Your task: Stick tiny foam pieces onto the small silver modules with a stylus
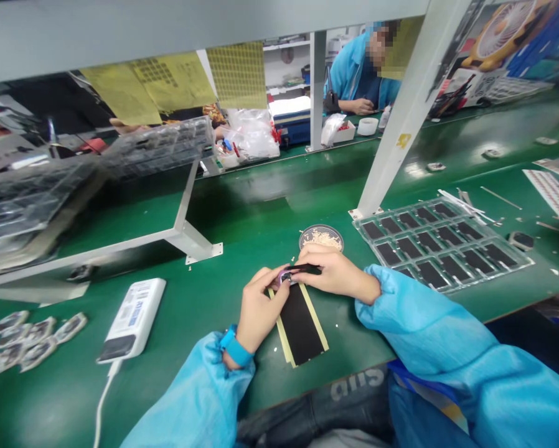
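Observation:
Fingers of my left hand [262,305] close round a small dark part with a pale edge [286,277]. My right hand [330,272] pinches a thin black piece [307,269] against it, so both hands meet over the same spot. Just below them a black strip with yellow edges [300,326] lies on the green bench. Behind my right hand is a round dish [321,231] of small pale bits. To the right lies a clear tray [508,269] with rows of black rectangles.
A white power bank [132,320] with a cable and several small framed parts [39,342] lie at the left. A white shelf post [391,124] stands behind the clear tray. Across the bench sits a person in blue [349,68].

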